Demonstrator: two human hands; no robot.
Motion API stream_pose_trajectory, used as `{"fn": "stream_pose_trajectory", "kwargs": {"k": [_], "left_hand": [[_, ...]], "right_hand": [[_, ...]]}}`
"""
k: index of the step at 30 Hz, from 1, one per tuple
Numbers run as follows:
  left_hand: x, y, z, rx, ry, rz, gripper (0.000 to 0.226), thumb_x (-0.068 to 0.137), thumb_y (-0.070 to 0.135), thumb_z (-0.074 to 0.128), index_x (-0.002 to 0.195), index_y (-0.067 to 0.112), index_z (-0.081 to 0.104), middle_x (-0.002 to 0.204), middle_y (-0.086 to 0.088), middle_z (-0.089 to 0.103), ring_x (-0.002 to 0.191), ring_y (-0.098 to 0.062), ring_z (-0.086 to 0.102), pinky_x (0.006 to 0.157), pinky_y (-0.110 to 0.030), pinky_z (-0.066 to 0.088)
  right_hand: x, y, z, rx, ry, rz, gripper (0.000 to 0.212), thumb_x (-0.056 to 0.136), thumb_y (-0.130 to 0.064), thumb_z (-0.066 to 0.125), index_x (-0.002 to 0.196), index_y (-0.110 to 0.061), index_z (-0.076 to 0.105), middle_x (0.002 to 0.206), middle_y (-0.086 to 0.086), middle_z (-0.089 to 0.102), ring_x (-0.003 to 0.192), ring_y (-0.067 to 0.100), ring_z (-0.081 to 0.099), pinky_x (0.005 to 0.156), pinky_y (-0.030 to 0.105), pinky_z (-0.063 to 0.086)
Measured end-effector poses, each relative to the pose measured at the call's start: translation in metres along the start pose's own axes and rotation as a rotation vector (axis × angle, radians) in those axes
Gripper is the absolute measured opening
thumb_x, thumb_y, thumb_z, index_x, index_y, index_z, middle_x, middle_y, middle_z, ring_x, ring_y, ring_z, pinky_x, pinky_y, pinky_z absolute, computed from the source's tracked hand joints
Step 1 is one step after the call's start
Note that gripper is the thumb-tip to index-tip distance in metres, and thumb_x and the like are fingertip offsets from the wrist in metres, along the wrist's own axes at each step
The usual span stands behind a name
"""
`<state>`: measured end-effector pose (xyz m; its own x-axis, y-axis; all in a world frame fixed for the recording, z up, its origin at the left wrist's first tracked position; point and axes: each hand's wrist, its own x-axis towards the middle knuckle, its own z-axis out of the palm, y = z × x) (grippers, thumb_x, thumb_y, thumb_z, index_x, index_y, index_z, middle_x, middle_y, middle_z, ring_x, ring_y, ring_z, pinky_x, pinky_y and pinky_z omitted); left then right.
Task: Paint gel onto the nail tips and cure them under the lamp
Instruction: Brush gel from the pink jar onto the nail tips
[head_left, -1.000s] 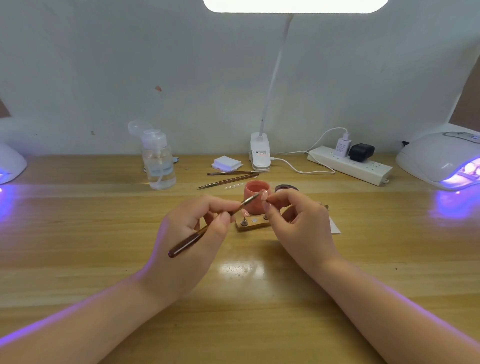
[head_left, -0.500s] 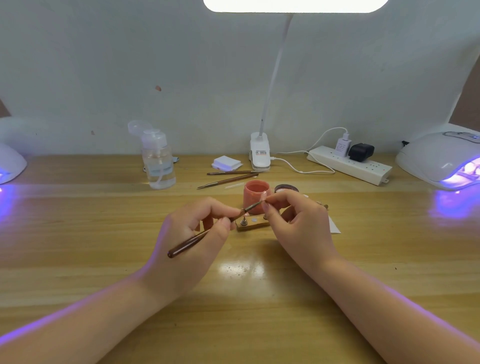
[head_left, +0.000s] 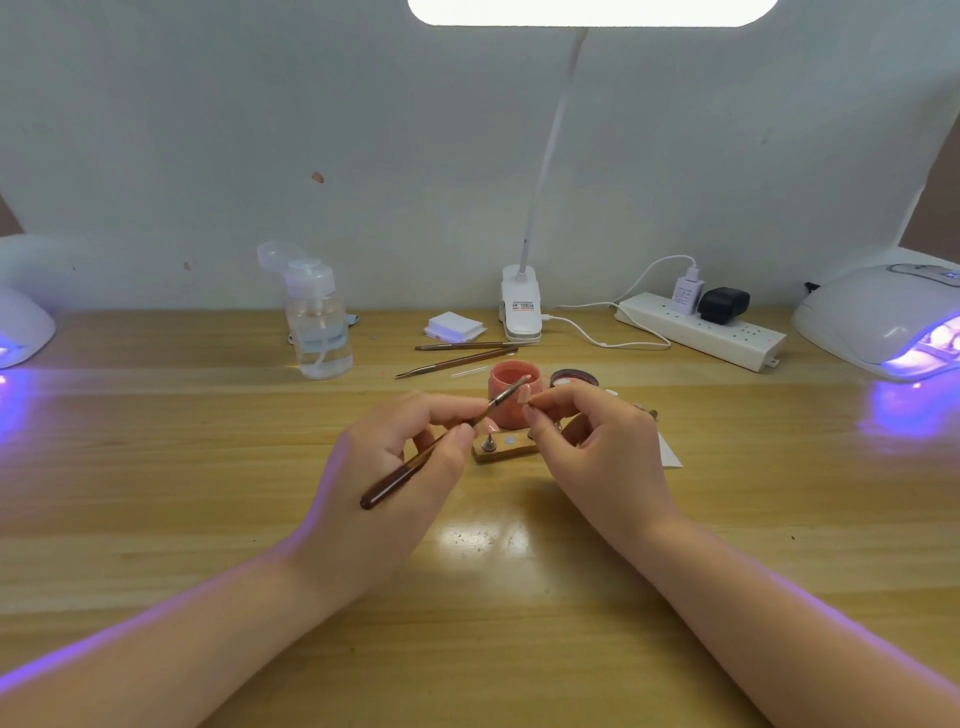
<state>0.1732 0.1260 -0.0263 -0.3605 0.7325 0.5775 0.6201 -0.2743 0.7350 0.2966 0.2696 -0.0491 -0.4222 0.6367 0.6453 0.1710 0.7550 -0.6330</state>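
My left hand (head_left: 395, 467) pinches a brown-handled gel brush (head_left: 415, 460), its bristle end raised toward a pale nail tip (head_left: 523, 396). My right hand (head_left: 597, 447) pinches that nail tip between thumb and forefinger, above a small wooden holder block (head_left: 501, 451) with metal pegs. The brush tip touches or nearly touches the nail tip. Behind them stand a pink cup (head_left: 506, 387) and an open dark gel jar (head_left: 574, 378). A lit curing lamp (head_left: 883, 317) glows purple at the far right.
A second lit lamp (head_left: 21, 327) sits at the far left. At the back are a clear pump bottle (head_left: 318, 325), two spare brushes (head_left: 457, 358), white pads (head_left: 453, 327), a clip desk lamp (head_left: 521, 306) and a power strip (head_left: 701, 332). A white sheet (head_left: 670, 457) lies under my right hand.
The brush tip has shifted slightly along the nail tip between my hands. Both hands stay in nearly the same place.
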Motion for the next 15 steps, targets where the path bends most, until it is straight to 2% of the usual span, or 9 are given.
{"fn": "stream_pose_trajectory", "kwargs": {"k": [5,10,15], "left_hand": [[-0.0026,-0.0001,-0.0028,0.007,-0.016,0.027,0.022,0.079,0.035,0.05,0.089,0.03,0.069,0.081,0.018,0.069,0.074,-0.005,0.058,0.067,-0.012,0.042],[-0.0007,-0.0001,-0.0008,0.042,-0.014,0.01,0.018,0.084,0.026,0.057,0.095,0.033,0.069,0.087,0.018,0.069,0.076,-0.002,0.058,0.067,-0.007,0.04],[-0.0021,-0.0021,-0.0034,-0.008,0.041,-0.01,0.024,0.08,0.039,0.049,0.093,0.032,0.067,0.085,0.012,0.069,0.076,-0.005,0.058,0.069,-0.011,0.042]], "right_hand": [[0.0005,-0.0008,-0.0006,-0.041,0.011,-0.016,0.008,0.082,-0.013,0.072,0.081,-0.022,0.072,0.065,-0.028,0.058,0.054,0.011,0.054,0.053,0.015,0.04],[0.0002,-0.0006,0.0001,-0.044,0.012,-0.014,0.009,0.082,-0.013,0.072,0.081,-0.022,0.072,0.063,-0.03,0.056,0.053,0.012,0.053,0.052,0.013,0.038],[0.0008,0.0,-0.0006,-0.002,0.002,0.021,0.008,0.084,-0.015,0.071,0.083,-0.023,0.072,0.071,-0.021,0.064,0.054,0.011,0.055,0.055,0.017,0.041]]}}
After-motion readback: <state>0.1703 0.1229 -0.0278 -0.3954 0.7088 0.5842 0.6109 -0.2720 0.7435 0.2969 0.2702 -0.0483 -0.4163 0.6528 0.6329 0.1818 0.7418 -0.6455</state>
